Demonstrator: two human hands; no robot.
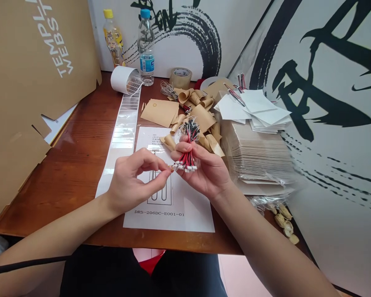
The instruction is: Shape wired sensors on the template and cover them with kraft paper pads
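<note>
My right hand [208, 171] is closed around a bundle of red and black wires [187, 159] with white connectors at the lower end and dark tips at the top. The thumb and forefinger of my left hand [137, 177] pinch together right beside the white connectors. What sits between those fingertips is too small to make out. Both hands are above a printed sheet [173, 220] with a line drawing and the text DRS-206DC-E001-01. Behind the bundle lies a heap of brown paper pieces [202, 117], some curled.
A label roll [123, 80] trails its strip down the table's left side. Two bottles, one yellow-capped [113, 41] and one blue-capped [146, 49], stand behind beside packing tape [181, 78]. Bagged cards [262, 150] and peanut shells [284, 222] are at right; a cardboard box [40, 82] borders the left.
</note>
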